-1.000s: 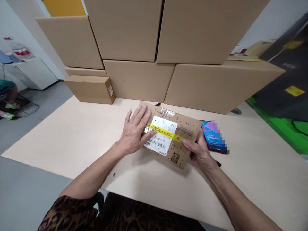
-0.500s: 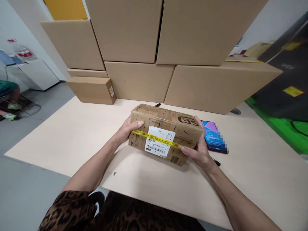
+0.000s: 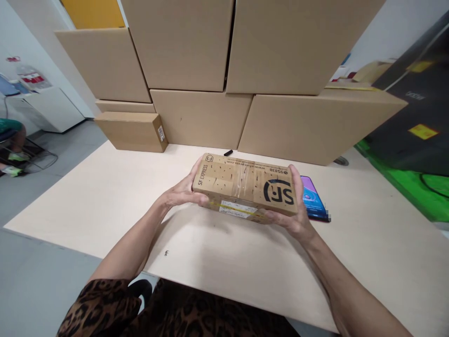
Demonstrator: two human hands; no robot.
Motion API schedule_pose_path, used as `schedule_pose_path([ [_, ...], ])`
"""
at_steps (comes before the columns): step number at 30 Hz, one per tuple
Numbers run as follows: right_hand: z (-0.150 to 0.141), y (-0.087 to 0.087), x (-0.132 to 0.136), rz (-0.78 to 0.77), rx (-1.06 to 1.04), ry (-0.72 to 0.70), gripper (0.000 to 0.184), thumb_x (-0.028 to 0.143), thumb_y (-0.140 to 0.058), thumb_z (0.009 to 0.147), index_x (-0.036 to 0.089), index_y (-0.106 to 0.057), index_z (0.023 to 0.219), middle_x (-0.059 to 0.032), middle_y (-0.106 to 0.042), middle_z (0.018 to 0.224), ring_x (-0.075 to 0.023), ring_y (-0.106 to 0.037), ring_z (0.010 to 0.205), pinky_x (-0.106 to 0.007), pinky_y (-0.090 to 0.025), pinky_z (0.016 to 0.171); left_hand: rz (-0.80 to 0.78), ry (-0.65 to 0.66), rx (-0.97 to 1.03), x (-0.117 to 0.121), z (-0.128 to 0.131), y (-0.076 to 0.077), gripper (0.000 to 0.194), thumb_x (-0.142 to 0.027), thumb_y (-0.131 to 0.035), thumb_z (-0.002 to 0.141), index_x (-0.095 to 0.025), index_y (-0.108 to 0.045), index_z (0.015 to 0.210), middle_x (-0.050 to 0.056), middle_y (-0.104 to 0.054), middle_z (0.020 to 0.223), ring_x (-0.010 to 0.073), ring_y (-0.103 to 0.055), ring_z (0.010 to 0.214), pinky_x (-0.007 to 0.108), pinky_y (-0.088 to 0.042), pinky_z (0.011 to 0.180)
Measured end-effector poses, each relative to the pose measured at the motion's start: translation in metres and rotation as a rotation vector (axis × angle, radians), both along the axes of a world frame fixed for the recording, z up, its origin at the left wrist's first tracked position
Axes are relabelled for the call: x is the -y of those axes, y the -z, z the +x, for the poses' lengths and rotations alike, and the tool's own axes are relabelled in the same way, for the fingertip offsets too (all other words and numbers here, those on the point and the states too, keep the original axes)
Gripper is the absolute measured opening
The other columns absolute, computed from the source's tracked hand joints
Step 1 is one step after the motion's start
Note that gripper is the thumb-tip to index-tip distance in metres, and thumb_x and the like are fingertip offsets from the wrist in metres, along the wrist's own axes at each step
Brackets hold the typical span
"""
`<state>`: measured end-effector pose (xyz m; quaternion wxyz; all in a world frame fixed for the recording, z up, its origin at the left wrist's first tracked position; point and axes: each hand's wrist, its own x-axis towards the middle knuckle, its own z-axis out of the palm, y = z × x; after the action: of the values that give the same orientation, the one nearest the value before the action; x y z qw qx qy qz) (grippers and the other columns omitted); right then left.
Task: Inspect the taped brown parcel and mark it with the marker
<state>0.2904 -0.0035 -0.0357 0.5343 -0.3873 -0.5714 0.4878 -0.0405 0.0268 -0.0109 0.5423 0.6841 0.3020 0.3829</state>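
Between my two hands is a brown cardboard shipping box with black "SF" print, held a little above the table. Clear tape runs across its upper face. A white label with a yellow strip shows on the side towards me. My left hand grips the left end, thumb on the near side. At the right end my right hand is closed on the box, its thumb along the lower near edge. Just right of that hand lies a smartphone with a lit blue and purple screen.
Large cardboard boxes are stacked along the back of the pale table. A smaller closed carton stands at the back left. A small black object lies behind the held box. Part of a seated person shows far left.
The shipping box has tipped, so its taped SF face now shows broadly and the labelled side is foreshortened. Both hands have turned with it and kept their grip.
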Motion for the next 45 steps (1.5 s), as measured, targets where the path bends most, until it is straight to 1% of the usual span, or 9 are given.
schedule_pose_path([
  [3, 0.000, 0.007, -0.003, 0.066, 0.069, -0.026, 0.149, 0.050, -0.103, 0.065, 0.039, -0.004, 0.176, -0.0161, -0.040, 0.174, -0.0409, -0.049, 0.156, -0.066, -0.046, 0.125, -0.073, -0.090, 0.154, 0.001, 0.003, 0.006, 0.118, -0.060, -0.087, 0.075, -0.034, -0.027, 0.173, 0.016, -0.040, 0.176, 0.0508, -0.037, 0.162, 0.069, -0.036, 0.130],
  [9, 0.000, 0.015, -0.004, 0.087, 0.081, -0.079, 0.148, 0.052, -0.098, 0.073, 0.044, 0.010, 0.174, -0.0147, -0.040, 0.173, -0.0393, -0.047, 0.158, -0.067, -0.045, 0.126, -0.090, -0.181, 0.309, -0.001, 0.012, 0.017, 0.105, -0.047, -0.091, 0.065, -0.033, -0.046, 0.160, 0.012, -0.054, 0.164, 0.0502, -0.044, 0.155, 0.071, -0.039, 0.127],
  [13, 0.000, 0.014, -0.003, 0.074, 0.083, -0.132, 0.155, 0.050, -0.099, 0.072, 0.045, 0.019, 0.172, -0.0156, -0.037, 0.176, -0.0402, -0.048, 0.158, -0.068, -0.048, 0.124, -0.051, -0.155, 0.262, -0.003, 0.007, 0.014, 0.117, -0.050, -0.094, 0.066, -0.037, -0.038, 0.168, 0.012, -0.047, 0.170, 0.0501, -0.041, 0.159, 0.070, -0.038, 0.129],
  [17, -0.001, 0.015, -0.005, 0.030, 0.070, -0.100, 0.152, 0.053, -0.100, 0.069, 0.042, 0.008, 0.175, -0.0158, -0.036, 0.178, -0.0428, -0.046, 0.160, -0.069, -0.047, 0.125, 0.006, -0.072, 0.123, -0.001, 0.008, 0.010, 0.140, -0.047, -0.099, 0.066, -0.037, -0.014, 0.177, 0.017, -0.047, 0.171, 0.0491, -0.041, 0.161, 0.072, -0.034, 0.132],
  [22, 0.005, 0.004, -0.015, 0.006, 0.198, -0.154, 0.141, 0.069, -0.091, 0.072, 0.038, -0.002, 0.176, -0.0178, -0.045, 0.173, -0.0445, -0.052, 0.155, -0.070, -0.049, 0.122, 0.045, -0.255, 0.178, -0.001, 0.017, 0.011, 0.142, -0.056, -0.102, 0.060, -0.031, -0.022, 0.175, 0.021, -0.050, 0.170, 0.0504, -0.047, 0.158, 0.073, -0.037, 0.130],
  [26, 0.025, -0.013, -0.022, 0.041, 0.696, -0.219, 0.118, 0.064, -0.087, 0.077, 0.030, -0.026, 0.171, -0.0201, -0.043, 0.172, -0.0453, -0.048, 0.157, -0.068, -0.047, 0.124, 0.103, -0.475, 0.302, -0.008, 0.011, 0.002, 0.138, -0.059, -0.102, 0.057, -0.029, -0.031, 0.171, 0.020, -0.063, 0.157, 0.0486, -0.060, 0.146, 0.069, -0.047, 0.123],
  [32, 0.035, -0.020, -0.019, 0.054, 1.453, -0.333, 0.028, 0.024, -0.063, 0.090, 0.021, -0.069, 0.118, -0.0171, -0.071, 0.126, -0.0362, -0.071, 0.120, -0.050, -0.056, 0.105, 0.187, -0.639, 0.419, -0.014, 0.003, -0.016, 0.132, -0.055, -0.100, 0.065, -0.031, -0.026, 0.171, 0.016, -0.070, 0.148, 0.0409, -0.068, 0.139, 0.061, -0.053, 0.118],
  [38, 0.040, 0.004, -0.029, 0.041, 1.399, -0.092, 0.019, 0.006, -0.053, 0.088, 0.024, -0.059, 0.089, -0.0087, -0.068, 0.091, -0.0260, -0.069, 0.088, -0.034, -0.048, 0.080, 0.122, -0.703, 0.434, -0.013, 0.011, -0.009, 0.131, -0.053, -0.103, 0.056, -0.031, -0.035, 0.166, 0.014, -0.072, 0.142, 0.0427, -0.066, 0.141, 0.062, -0.050, 0.120],
  [45, 0.039, 0.024, -0.068, 0.074, 1.253, 0.144, 0.014, 0.013, -0.050, 0.088, 0.022, -0.060, 0.088, -0.0164, -0.069, 0.098, -0.0321, -0.065, 0.092, -0.042, -0.051, 0.086, -0.031, -0.659, 0.461, -0.013, 0.020, 0.001, 0.118, -0.050, -0.100, 0.062, -0.026, -0.039, 0.160, 0.015, -0.073, 0.140, 0.0416, -0.069, 0.135, 0.062, -0.054, 0.117],
])
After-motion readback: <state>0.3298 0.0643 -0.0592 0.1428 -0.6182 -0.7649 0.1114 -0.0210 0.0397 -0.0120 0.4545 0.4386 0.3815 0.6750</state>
